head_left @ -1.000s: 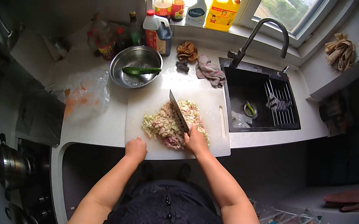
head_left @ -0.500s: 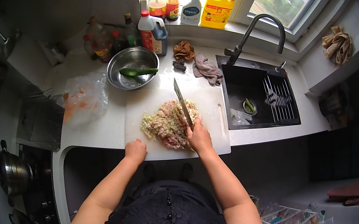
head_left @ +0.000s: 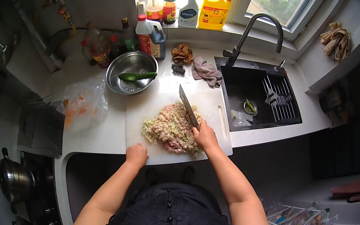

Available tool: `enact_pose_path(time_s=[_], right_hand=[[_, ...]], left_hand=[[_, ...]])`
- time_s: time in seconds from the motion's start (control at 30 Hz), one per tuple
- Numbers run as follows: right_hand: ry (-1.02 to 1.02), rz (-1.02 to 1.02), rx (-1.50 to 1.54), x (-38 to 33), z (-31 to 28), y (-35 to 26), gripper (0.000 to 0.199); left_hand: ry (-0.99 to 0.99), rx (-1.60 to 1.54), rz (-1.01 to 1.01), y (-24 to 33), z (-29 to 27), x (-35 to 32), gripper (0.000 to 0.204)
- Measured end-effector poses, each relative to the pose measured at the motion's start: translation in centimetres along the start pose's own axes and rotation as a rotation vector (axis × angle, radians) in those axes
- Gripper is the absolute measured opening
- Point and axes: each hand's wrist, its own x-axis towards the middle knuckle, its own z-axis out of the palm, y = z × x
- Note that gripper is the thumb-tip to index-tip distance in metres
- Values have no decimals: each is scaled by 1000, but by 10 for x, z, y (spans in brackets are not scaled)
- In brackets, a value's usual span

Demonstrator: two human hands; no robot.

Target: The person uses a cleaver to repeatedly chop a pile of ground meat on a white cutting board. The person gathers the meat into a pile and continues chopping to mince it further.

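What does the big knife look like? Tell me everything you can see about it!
The knife is a cleaver with a broad, flat, grey blade that looks like metal. The right hand grips its handle, which the hand hides. The blade slants up and away from the hand, toward the metal bowl. Its lower edge meets the heap of pink and pale green minced filling on the white cutting board.

— How are my hands sitting?

— I see my left hand (head_left: 136,154) curled into a loose fist, knuckles up, resting at the near edge, forearm bare and coming straight up from below.

— And the right?

— My right hand (head_left: 205,135) is closed tight in a grip, wrist slightly bent inward, its forearm reaching in at a slant from the lower right. The two hands sit near each other, not touching.
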Motion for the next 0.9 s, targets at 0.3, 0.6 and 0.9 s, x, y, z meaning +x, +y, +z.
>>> enact_pose_path(time_s=[0.3, 0.6, 0.9], right_hand=[[171, -28, 299, -23, -27, -16, 28], [209, 382, 1161, -113, -17, 49, 22], [370, 543, 1184, -153, 29, 49, 23]], left_hand=[[17, -9, 12, 2, -5, -3, 26], [-6, 10, 65, 0, -8, -1, 28], [-96, 84, 228, -8, -28, 5, 28]])
